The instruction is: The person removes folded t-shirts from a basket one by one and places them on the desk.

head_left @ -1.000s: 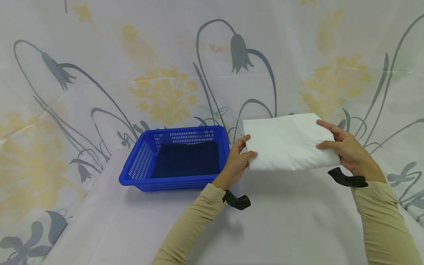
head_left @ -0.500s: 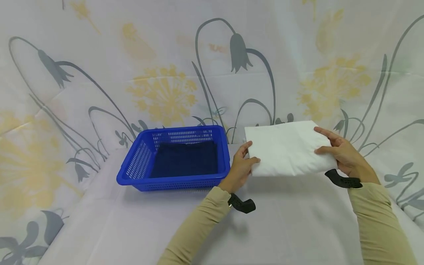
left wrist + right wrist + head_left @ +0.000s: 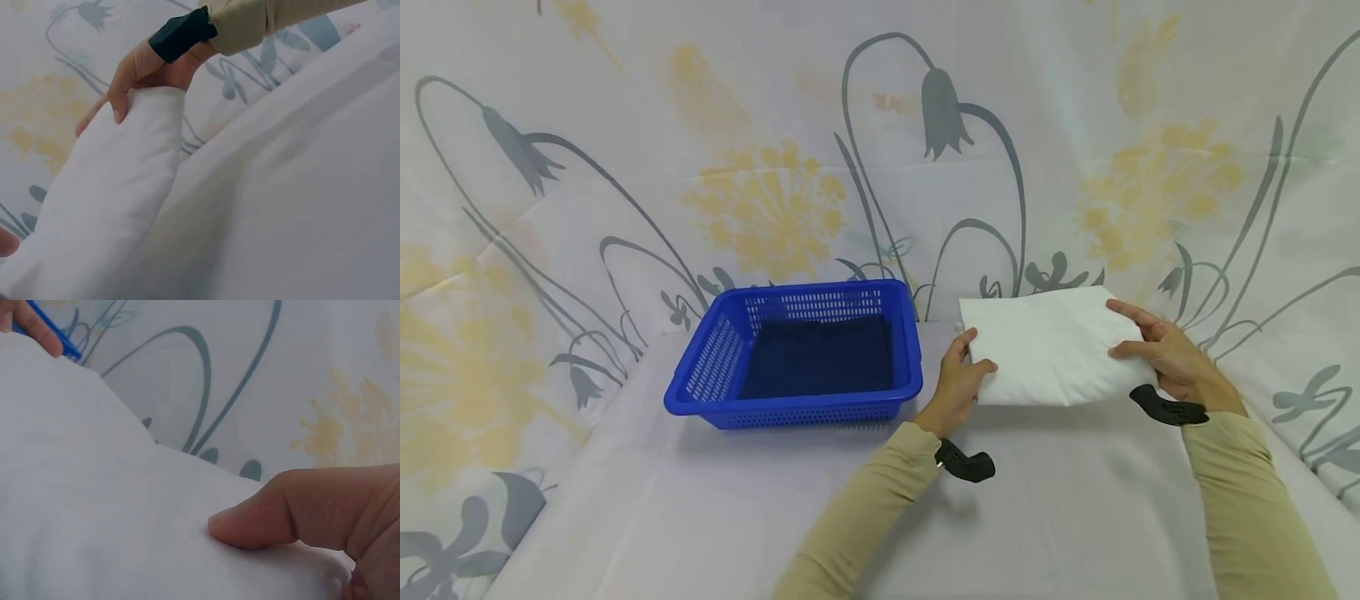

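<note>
A folded white cloth (image 3: 1045, 346), flat and roughly rectangular, is held above the white table by both hands. My left hand (image 3: 957, 387) pinches its left edge, thumb on top and fingers behind. At the right end my right hand (image 3: 1176, 358) grips the cloth the same way. In the right wrist view the right thumb (image 3: 256, 525) presses into the fabric (image 3: 125, 487). The left wrist view shows the right hand (image 3: 150, 72) holding the far end, and a fingertip of the left hand (image 3: 7, 242) at the frame's edge. The cloth's underside is hidden.
A blue plastic basket (image 3: 797, 403) with slotted walls stands to the left of the cloth. A folded dark navy cloth (image 3: 820, 358) lies inside it. Behind the table hangs a flower-printed curtain (image 3: 700, 167). The table surface (image 3: 737, 517) is covered in white fabric.
Both hands have lowered the white cloth toward the table. The left hand has shifted slightly right and the right hand slightly left. The basket stays in place.
</note>
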Demonstrator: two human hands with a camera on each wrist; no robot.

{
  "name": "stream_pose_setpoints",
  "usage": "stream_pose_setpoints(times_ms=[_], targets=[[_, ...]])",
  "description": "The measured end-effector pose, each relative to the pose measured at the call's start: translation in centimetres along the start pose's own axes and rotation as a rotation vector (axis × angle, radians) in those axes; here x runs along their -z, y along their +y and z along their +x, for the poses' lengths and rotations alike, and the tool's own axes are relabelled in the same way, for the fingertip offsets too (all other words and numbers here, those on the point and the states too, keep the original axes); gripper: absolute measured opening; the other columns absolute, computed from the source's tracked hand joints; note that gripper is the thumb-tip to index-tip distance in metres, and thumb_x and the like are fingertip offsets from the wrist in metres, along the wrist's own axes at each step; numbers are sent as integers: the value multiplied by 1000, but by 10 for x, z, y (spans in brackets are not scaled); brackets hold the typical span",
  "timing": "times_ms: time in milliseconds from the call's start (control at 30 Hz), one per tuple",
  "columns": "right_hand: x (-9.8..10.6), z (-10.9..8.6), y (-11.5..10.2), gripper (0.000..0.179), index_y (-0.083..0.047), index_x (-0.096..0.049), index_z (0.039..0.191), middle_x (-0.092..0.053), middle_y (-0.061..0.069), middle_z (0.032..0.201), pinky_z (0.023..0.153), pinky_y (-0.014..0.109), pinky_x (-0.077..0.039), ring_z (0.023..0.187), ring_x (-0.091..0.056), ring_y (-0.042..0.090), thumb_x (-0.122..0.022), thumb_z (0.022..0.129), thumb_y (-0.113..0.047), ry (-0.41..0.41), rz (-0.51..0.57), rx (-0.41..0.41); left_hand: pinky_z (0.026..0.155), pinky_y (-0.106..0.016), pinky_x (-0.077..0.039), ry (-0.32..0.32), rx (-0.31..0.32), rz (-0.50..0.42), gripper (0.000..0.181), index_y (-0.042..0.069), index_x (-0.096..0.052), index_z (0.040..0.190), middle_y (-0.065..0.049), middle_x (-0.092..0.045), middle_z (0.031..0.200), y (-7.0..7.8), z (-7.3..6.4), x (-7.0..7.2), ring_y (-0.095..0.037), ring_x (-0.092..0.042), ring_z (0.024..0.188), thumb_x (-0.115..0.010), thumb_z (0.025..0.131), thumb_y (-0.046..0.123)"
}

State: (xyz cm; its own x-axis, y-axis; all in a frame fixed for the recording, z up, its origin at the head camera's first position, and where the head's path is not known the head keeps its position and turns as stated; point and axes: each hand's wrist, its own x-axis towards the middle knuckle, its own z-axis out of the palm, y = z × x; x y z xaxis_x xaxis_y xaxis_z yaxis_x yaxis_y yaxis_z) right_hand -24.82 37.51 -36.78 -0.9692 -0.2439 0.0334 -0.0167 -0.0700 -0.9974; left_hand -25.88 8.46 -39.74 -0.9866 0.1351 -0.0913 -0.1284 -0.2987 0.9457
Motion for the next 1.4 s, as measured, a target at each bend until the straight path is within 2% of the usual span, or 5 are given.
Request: stream_pose_setpoints(times_ms=[133, 267, 867, 1133, 1400], targets=[[6, 3, 9, 79, -25, -27, 155, -14, 1, 156, 78, 20, -49, 107, -48, 3, -56, 91, 11, 2, -75, -11, 63, -24, -37, 25, 17, 6, 67, 16, -49, 141, -8, -36, 148, -8, 5, -6, -14, -47, 83, -62, 80, -10], [9, 7, 17, 80, -25, -26, 155, 2, 3, 161, 80, 17, -46, 109, -41, 2, -57, 90, 10, 19, -100, -20, 87, -35, -44, 50, 28, -8, 66, 14, -49, 141, -11, -34, 149, -14, 11, -8, -21, -49, 110, -58, 81, -11], [3, 39, 29, 85, -19, -25, 155, -3, 24, 157, 82, 14, -40, 119, -37, 15, -63, 84, 9, 89, -315, -86, 111, -41, -24, 72, 1, 41, 67, 4, -43, 144, -17, -24, 155, -28, 33, 4, -29, -16, 144, -49, 80, -13], [0, 48, 36, 88, -14, -18, 156, 9, 19, 158, 110, 46, -16, 142, 7, 39, -62, 83, 9, 94, -370, -141, 111, -37, -24, 50, 46, 113, 72, 5, -39, 146, -15, -20, 157, -30, 42, 13, -27, -14, 144, -53, 79, -16], [3, 44, 48, 86, -4, -15, 154, 7, 32, 153, 109, 57, -10, 141, 6, 44, -65, 84, 1, 128, -448, -197, 106, -43, -33, 85, 62, 281, 73, 8, -44, 144, -12, -32, 152, -31, 41, 15, -27, -28, 139, -58, 77, -17]])
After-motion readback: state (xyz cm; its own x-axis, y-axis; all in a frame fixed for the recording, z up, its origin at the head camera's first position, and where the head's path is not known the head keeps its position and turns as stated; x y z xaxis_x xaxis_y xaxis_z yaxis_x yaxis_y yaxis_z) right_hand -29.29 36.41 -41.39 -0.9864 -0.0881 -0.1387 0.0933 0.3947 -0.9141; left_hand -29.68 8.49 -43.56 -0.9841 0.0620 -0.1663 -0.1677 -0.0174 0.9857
